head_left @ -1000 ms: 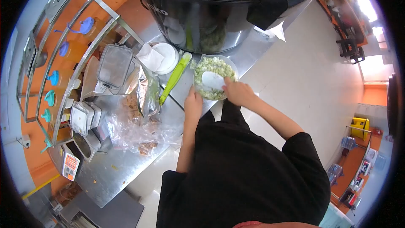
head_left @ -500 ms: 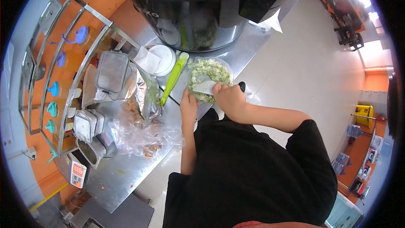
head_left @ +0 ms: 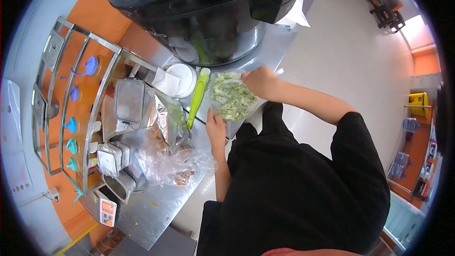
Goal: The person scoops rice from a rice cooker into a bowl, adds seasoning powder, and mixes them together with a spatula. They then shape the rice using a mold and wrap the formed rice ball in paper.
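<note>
A clear bowl (head_left: 212,85) holds a crumbly, chopped green-and-white mixture (head_left: 233,99). My left hand (head_left: 216,126) is closed at the bowl's near-left rim, with the thumb up along its side. In the fist of my right hand (head_left: 259,83) is a white paddle (head_left: 279,71). Its handle end sticks out to the right of the fist, and its blade lies over the far part of the mixture, partly hidden. A bright green long-handled tool (head_left: 199,96) rests on the counter left of the bowl.
A large black appliance (head_left: 208,33) stands beyond the bowl. White round lids (head_left: 185,79), a crumpled plastic bag (head_left: 177,163), lidded containers (head_left: 129,99) and a scale (head_left: 107,211) crowd the steel counter (head_left: 147,218). A metal rack (head_left: 90,114) with pump bottles is at left.
My right hand has moved the paddle from the near middle of the bowl to its far right side. The mixture looks more spread out. My left hand stays at the rim.
</note>
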Available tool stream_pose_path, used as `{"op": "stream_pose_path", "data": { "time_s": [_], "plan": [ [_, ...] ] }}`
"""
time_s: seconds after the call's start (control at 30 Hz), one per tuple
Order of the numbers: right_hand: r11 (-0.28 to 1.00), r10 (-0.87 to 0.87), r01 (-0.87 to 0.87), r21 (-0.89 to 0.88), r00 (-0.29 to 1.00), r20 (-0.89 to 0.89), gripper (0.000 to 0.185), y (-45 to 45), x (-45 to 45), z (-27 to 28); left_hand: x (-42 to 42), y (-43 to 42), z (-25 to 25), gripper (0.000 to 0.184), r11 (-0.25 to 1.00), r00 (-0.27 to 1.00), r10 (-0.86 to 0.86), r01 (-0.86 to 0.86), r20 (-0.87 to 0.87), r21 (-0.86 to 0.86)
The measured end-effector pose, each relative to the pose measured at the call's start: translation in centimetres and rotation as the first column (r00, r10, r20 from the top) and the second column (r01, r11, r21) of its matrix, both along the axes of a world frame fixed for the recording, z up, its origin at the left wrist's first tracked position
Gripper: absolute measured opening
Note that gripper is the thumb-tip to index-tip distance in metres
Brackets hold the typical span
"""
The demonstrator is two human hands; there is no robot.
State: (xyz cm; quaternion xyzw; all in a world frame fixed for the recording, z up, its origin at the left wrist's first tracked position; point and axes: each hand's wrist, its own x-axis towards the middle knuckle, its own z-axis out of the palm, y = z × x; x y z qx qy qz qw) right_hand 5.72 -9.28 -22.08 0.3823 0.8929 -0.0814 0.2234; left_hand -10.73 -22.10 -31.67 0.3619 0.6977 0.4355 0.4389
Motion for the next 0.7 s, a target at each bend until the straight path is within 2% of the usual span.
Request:
{"op": "stream_pose_path", "data": {
  "time_s": [0.07, 0.1, 0.2, 0.23, 0.33, 0.37, 0.47, 0.57, 0.67, 0.7],
  "plan": [
    [0.988, 0.121, -0.128, 0.084, 0.99, 0.077, 0.049, -2.4, -0.2, -0.7, 0.1, 0.4, 0.6, 0.044, 1.0, 0.999, 0.017, -0.017, -0.028, -0.022],
    [0.99, 0.118, -0.131, 0.05, 0.973, 0.197, 0.064, -3.3, -0.8, -0.7, 0.0, 0.4, 0.9, 0.044, 0.999, 0.999, 0.03, -0.031, -0.042, -0.035],
    [0.989, 0.13, -0.136, 0.061, 0.987, 0.097, 0.071, -3.6, -1.1, 1.7, -0.3, 0.4, 0.6, 0.042, 1.0, 0.998, 0.01, -0.012, -0.07, -0.024],
    [0.991, 0.109, -0.116, 0.058, 0.988, 0.113, 0.075, -3.2, -2.0, 2.6, -0.4, 0.5, 0.7, 0.041, 1.0, 0.998, -0.003, 0.002, -0.07, -0.016],
    [0.976, 0.206, -0.212, 0.056, 0.974, 0.097, 0.075, -2.2, -3.9, 1.3, -0.8, 0.7, 0.7, 0.038, 1.0, 0.998, -0.017, 0.017, -0.06, 0.008],
    [0.992, 0.097, -0.094, -0.081, 0.995, 0.029, 0.076, -2.4, -4.4, 0.5, -1.0, 0.8, 0.3, 0.038, 1.0, 0.999, 0.004, -0.003, -0.049, 0.019],
    [0.973, 0.131, -0.122, -0.198, 0.991, 0.033, 0.075, -2.2, -3.6, 0.5, -1.0, 1.0, 0.3, 0.036, 0.997, 0.997, 0.07, -0.069, -0.023, 0.045],
    [0.967, 0.164, -0.128, -0.219, 0.975, 0.152, 0.069, -2.9, -1.9, 3.8, -0.8, 0.6, -0.1, 0.037, 0.994, 0.995, 0.101, -0.101, 0.02, 0.046],
    [0.98, 0.07, -0.048, -0.192, 0.992, 0.107, 0.063, -3.9, -0.8, 2.5, -0.7, 0.8, 0.1, 0.039, 0.993, 0.993, 0.115, -0.116, 0.035, 0.01],
    [0.987, 0.027, -0.022, -0.156, 0.999, 0.027, 0.062, -3.8, -0.7, 1.1, -0.6, 0.7, 0.3, 0.039, 0.993, 0.992, 0.121, -0.121, 0.033, -0.011]
  ]
}}
